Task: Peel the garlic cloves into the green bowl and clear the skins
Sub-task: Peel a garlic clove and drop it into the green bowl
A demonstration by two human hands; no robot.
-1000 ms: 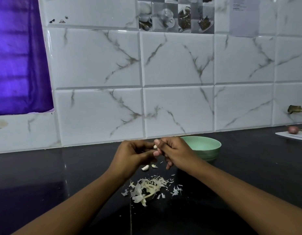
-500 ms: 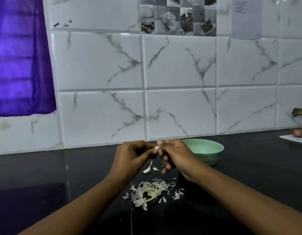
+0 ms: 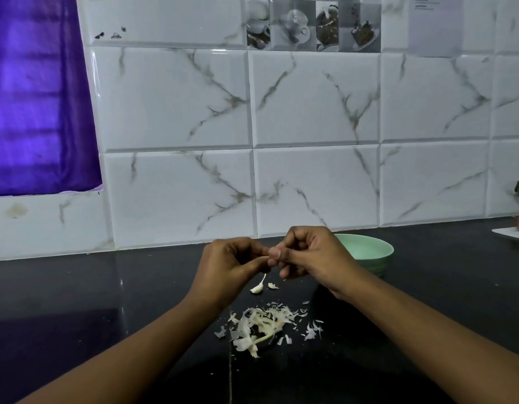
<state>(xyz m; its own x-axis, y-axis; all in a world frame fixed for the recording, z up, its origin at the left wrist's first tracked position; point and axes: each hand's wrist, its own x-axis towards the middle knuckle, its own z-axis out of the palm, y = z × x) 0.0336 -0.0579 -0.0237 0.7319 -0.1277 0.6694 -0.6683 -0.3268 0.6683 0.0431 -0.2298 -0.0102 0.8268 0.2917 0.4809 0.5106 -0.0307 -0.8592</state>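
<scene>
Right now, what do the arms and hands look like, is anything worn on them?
Both forearms are bare up to the frame's edge, with no sleeves in view. The left hand and right hand wear no gloves, and no watch, bracelet or ring shows.

two hands: left hand (image 3: 229, 266), right hand (image 3: 313, 255). one green bowl (image 3: 366, 252), one loose garlic clove (image 3: 256, 288), one heap of skins (image 3: 258, 325) with scattered flakes too small to count. one purple curtain (image 3: 36, 97), one white board (image 3: 511, 233).
</scene>
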